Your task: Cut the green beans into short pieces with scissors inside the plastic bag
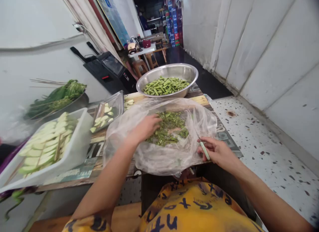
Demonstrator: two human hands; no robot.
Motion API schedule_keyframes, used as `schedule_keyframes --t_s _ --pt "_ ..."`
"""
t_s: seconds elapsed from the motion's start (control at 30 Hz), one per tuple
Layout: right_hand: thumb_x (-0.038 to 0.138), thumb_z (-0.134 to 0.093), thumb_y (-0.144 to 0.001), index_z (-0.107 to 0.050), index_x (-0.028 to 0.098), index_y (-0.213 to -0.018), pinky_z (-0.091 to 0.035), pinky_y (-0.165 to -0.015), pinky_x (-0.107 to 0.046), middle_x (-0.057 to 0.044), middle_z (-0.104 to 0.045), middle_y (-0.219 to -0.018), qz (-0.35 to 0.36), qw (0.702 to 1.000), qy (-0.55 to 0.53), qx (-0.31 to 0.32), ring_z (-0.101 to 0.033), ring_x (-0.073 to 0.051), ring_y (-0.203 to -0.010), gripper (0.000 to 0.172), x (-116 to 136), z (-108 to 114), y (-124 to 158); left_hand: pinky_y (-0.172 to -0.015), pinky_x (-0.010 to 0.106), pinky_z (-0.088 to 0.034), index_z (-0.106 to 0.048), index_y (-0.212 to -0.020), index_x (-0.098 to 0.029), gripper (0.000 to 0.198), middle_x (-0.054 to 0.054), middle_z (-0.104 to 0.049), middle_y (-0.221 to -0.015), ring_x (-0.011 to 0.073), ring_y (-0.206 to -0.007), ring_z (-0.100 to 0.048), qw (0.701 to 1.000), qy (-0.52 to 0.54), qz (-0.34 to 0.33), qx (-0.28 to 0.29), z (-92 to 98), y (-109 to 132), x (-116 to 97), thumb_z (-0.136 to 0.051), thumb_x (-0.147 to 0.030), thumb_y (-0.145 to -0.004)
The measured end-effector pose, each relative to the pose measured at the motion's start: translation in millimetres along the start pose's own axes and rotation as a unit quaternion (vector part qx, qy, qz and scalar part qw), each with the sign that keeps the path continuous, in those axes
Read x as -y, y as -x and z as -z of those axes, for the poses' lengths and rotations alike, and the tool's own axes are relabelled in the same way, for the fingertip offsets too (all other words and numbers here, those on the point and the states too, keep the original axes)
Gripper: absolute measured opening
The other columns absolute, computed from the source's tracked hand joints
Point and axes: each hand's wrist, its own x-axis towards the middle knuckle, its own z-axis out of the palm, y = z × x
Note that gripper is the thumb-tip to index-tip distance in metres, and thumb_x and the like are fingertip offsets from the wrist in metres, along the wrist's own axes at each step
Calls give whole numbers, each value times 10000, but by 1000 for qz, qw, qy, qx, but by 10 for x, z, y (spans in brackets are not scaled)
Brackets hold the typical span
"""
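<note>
My left hand (147, 126) reaches over the left side of a clear plastic bag (119, 139), its fingers loosely bent and apart at the edge of a heap of green pods and cut bits (169, 127). Nothing shows between them, though the fingertips are slightly blurred. At the bag's right side, my right hand (216, 151) is closed around what look like scissors (204, 151), with a pale green handle and thin blade pointing away from me. Just beyond the bag stands a steel bowl (191, 74) of green bean pods (165, 85).
A white tub (82, 132) of skewered pale green slices stands at the left. Beside it is a clear tray (121, 104) with cut pieces. Further back are a bowl of leafy skewers (57, 95) and a black appliance (107, 70). A white wall (261, 42) runs along the right.
</note>
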Motion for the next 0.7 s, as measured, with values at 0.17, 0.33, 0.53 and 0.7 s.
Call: schedule_keyframes --t_s 0.17,0.33,0.53,0.7 --pt "381 -604 -769 -578 137 -1137 -463 -507 -265 -8 -590 -642 39 998 48 -17 -550 -137 -513 443 -48 -16 -8 -996 380 -401 -573 -1224 -132 461 123 -603 -1239 255 -1139 -547 997 54 60 -13 12 -172 34 -533 -323 -806" --pt "400 -560 -807 -595 137 -1130 -464 -500 -263 -22 -611 -651 69 993 92 -23 -542 -138 -514 419 -106 -16 -24 -974 375 -411 -632 -1148 -142 436 111 -644 -1160 266 -1078 -576 996 85 36 4 -142 -345 -155 -621 -236 -722" --pt "406 -576 -792 -587 123 -1135 -460 -510 -263 -26 -617 -660 69 993 92 -17 -538 -138 -526 445 -94 -1 -3 -877 332 -466 -619 -1156 -133 391 88 -687 -1055 210 -939 -628 976 175 103 -84 1 -321 -23 -499 -309 -828" --pt "397 -579 -782 -602 123 -1123 -445 -500 -256 -17 -609 -645 74 992 101 -25 -523 -132 -519 438 -84 1 -13 -985 409 -397 -600 -1185 -116 434 152 -620 -1206 283 -1123 -558 992 28 116 -27 60 -171 -80 -528 -326 -812"
